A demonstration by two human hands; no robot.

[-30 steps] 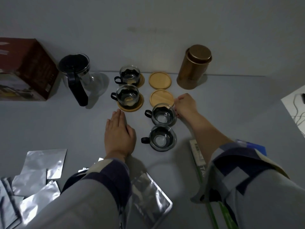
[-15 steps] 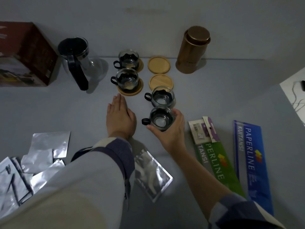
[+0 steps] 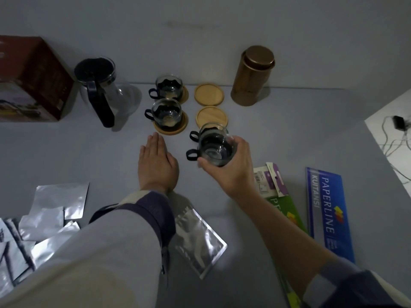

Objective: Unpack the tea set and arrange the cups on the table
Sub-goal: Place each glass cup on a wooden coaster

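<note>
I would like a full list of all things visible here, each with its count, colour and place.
glass cups: four, clear with black handles; two on coasters, one on the table, one gripped by the right hand
bare coasters: two, light wood, right of the cups on coasters
teapot: one, glass with black handle, back left
box: one, dark red, far left
tin: one, bronze, back right
foil pouches: several, silver, front left and centre
receipt books: two, blue and green, right
table: one, grey
hands: left flat on table, right holding a cup
</note>
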